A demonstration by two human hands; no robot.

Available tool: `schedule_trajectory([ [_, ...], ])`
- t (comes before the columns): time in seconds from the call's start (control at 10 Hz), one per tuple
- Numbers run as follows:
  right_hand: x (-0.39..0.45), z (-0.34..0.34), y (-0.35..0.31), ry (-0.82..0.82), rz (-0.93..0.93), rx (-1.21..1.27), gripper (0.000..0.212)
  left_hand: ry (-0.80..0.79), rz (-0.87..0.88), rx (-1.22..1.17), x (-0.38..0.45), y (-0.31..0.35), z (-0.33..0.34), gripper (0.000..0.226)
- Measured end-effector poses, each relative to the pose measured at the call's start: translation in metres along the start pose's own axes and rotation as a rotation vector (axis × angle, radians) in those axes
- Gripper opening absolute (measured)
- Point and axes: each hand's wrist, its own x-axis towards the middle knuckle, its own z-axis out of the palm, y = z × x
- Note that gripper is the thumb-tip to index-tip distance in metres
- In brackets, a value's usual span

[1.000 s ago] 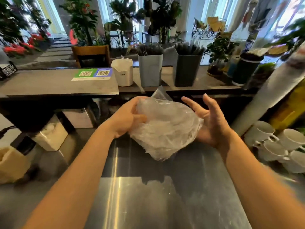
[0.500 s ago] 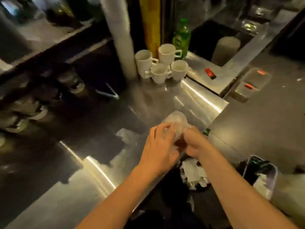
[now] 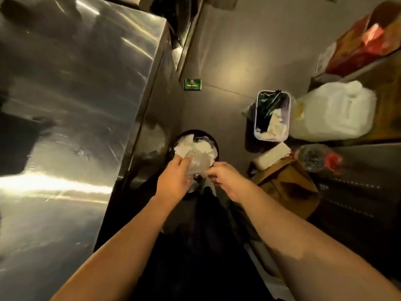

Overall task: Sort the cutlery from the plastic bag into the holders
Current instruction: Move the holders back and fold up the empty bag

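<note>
Holding a crumpled clear plastic bag point(image 3: 198, 164) over a round black bin point(image 3: 213, 141) on the floor, both hands met above its rim. Left hand point(image 3: 173, 180), fingers curled, gripped the near-left side of the bag; right hand point(image 3: 225, 178) pinched its near-right edge between thumb and fingertips. Bag hung just above the white paper and plastic waste filling the bin, touching or nearly touching it; could not tell which. No cutlery seen through the film, and could not tell whether any remained inside.

Left of the bin, rose the steel side and top of a worn, streaked surface point(image 3: 76, 94). Beyond the bin, lay a small green packet point(image 3: 192, 84) on the floor. Right of the bin, stood a pale rectangular waste basket point(image 3: 272, 116) stuffed with dark wrappers and tissue, a white plastic jug point(image 3: 332, 111) just beside it. Nearer, still right of the bin, sat a brown cardboard box point(image 3: 288, 185) and a clear bottle with a red cap point(image 3: 316, 157) lying on its side.
</note>
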Motion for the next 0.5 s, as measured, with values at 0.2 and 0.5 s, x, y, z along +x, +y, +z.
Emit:
schedule_trajectory([
  [0.2, 0.104, -0.017, 0.004, 0.072, -0.009, -0.189, 0.025, -0.009, -0.092, 0.224, 0.099, -0.030, 0.079, 0.070],
  [0.5, 0.175, -0.026, 0.015, 0.103, -0.170, -0.333, 0.031, -0.533, -0.234, 0.163, 0.168, -0.067, 0.160, 0.082],
])
